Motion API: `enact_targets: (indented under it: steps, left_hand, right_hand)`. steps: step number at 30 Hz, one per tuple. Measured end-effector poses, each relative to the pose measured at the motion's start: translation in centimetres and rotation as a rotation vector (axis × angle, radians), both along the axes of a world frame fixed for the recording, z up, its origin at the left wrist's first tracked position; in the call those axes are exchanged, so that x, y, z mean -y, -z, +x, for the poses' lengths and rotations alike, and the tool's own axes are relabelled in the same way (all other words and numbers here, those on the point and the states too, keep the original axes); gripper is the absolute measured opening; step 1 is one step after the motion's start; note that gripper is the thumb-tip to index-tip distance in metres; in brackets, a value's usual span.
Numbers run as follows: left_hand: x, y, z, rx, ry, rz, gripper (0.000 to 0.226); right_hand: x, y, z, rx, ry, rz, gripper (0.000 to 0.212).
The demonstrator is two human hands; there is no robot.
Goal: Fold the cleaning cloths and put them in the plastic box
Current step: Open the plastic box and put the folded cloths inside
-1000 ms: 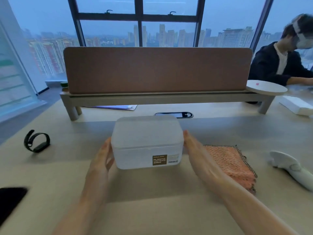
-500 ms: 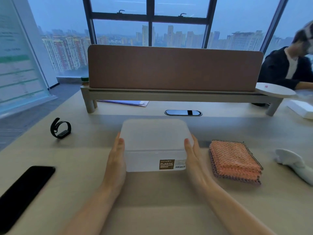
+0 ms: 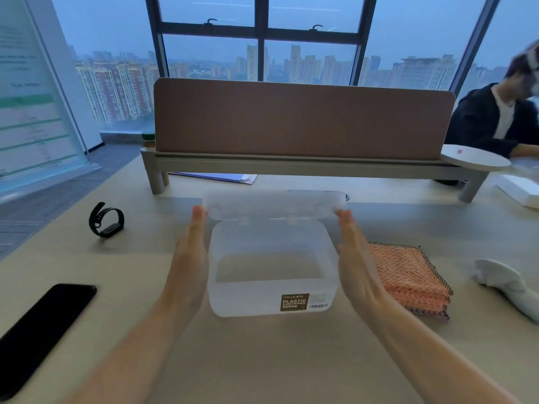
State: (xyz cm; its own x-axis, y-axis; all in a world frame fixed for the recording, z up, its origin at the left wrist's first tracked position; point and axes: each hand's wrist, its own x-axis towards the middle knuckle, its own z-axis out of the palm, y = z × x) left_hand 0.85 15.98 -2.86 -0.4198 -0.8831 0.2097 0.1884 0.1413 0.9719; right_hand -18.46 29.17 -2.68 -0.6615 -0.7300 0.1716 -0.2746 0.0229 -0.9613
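Observation:
A translucent plastic box [image 3: 272, 298] with a brown label stands open on the table in front of me, nothing inside it. Its lid [image 3: 274, 204] is raised above the box's far edge, held between the fingertips of my left hand [image 3: 191, 252] and my right hand [image 3: 351, 255], one at each end. A stack of orange cleaning cloths [image 3: 408, 278] lies just right of the box, beside my right wrist.
A black phone [image 3: 43, 322] lies at the near left and a black wristband [image 3: 106, 220] at the far left. A white controller [image 3: 507, 284] rests at the right. A brown desk divider [image 3: 300, 121] on a riser crosses the back; a person sits behind it at the right.
My hands closed on the box's sides, then lifted the lid up and away from me. The box now stands open.

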Motion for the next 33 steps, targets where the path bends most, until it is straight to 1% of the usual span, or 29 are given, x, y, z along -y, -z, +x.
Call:
enact_targets:
  steps: [2, 3, 5, 8, 10, 12, 13, 14, 15, 16, 17, 19, 20, 22, 24, 25, 26, 27, 29, 30, 31, 33]
  left_hand:
    - [1.5, -2.1, -0.8, 0.018, 0.050, 0.018, 0.051]
    - [2.4, -2.7, -1.2, 0.028, 0.064, 0.027, 0.053]
    - [3.9, -3.6, -2.1, 0.057, 0.092, 0.084, 0.055]
    - [4.9, -3.5, -3.3, 0.110, 0.129, 0.137, 0.040]
    - [5.0, -3.4, -3.8, 0.112, 0.107, 0.164, 0.033]
    - [6.2, -2.4, -4.1, 0.111, 0.093, 0.211, 0.037]
    - [6.5, -2.3, -4.0, 0.128, 0.096, 0.231, 0.035]
    - [6.8, -2.2, -3.9, 0.151, 0.111, 0.269, 0.038]
    - [7.3, -1.8, -3.9, 0.162, 0.123, 0.310, 0.049]
    - [7.7, -1.5, -4.1, 0.180, 0.122, 0.333, 0.060]
    - [7.8, -1.4, -4.1, 0.195, 0.112, 0.345, 0.065]
    - [7.6, -1.4, -4.5, 0.259, 0.059, 0.288, 0.060]
    - [7.7, -1.3, -4.7, 0.321, 0.035, 0.238, 0.058]
    - [7.3, -1.2, -5.0, 0.407, 0.016, 0.168, 0.049]
    - [7.2, -1.0, -4.9, 0.420, 0.015, 0.140, 0.037]
    - [7.2, -1.0, -5.0, 0.411, 0.026, 0.155, 0.030]
    - [7.3, -0.8, -5.0, 0.438, 0.032, 0.144, 0.022]
    - [7.1, -1.0, -4.9, 0.446, 0.029, 0.147, 0.021]
    - [7.0, -1.2, -4.5, 0.428, 0.009, 0.188, 0.022]
    - [7.2, -1.0, -4.3, 0.417, 0.017, 0.197, 0.015]
    - [7.2, -1.1, -4.0, 0.402, 0.022, 0.195, 0.017]
    - [6.5, -1.5, -3.2, 0.466, -0.025, 0.106, 0.051]
  right_hand:
    - [0.9, -1.8, -1.0, 0.031, -0.031, -0.020, 0.056]
    - [1.5, -3.0, -1.4, 0.063, -0.059, -0.024, 0.052]
    - [2.8, -3.6, -2.7, 0.123, -0.122, 0.006, 0.057]
    - [4.5, -3.3, -3.4, 0.226, -0.172, 0.058, 0.070]
    - [5.2, -2.7, -4.0, 0.251, -0.181, 0.080, 0.068]
    - [5.7, -2.1, -4.4, 0.224, -0.172, 0.113, 0.058]
    - [5.8, -2.2, -4.2, 0.229, -0.169, 0.139, 0.057]
    - [6.1, -1.9, -4.3, 0.238, -0.167, 0.165, 0.066]
    - [6.4, -1.4, -4.6, 0.249, -0.158, 0.179, 0.079]
    - [6.7, -0.9, -5.1, 0.261, -0.150, 0.194, 0.084]
    - [6.9, -0.5, -5.4, 0.271, -0.142, 0.200, 0.081]
    - [7.1, 0.0, -5.9, 0.293, -0.160, 0.228, 0.071]
    - [7.0, 0.1, -5.8, 0.292, -0.171, 0.254, 0.070]
    - [6.9, 0.1, -5.7, 0.283, -0.174, 0.287, 0.076]
    - [6.7, 0.2, -5.8, 0.261, -0.179, 0.289, 0.089]
    - [6.7, 0.4, -6.1, 0.260, -0.190, 0.295, 0.097]
    - [6.6, 0.5, -6.2, 0.262, -0.198, 0.307, 0.103]
    - [6.5, 0.4, -6.2, 0.258, -0.204, 0.316, 0.103]
    - [6.1, -0.2, -5.7, 0.213, -0.196, 0.316, 0.086]
    - [5.6, -0.6, -5.5, 0.165, -0.181, 0.314, 0.076]
    - [5.1, -0.7, -5.5, 0.105, -0.161, 0.314, 0.070]
    - [3.8, -1.3, -5.3, -0.025, -0.176, 0.312, 0.067]
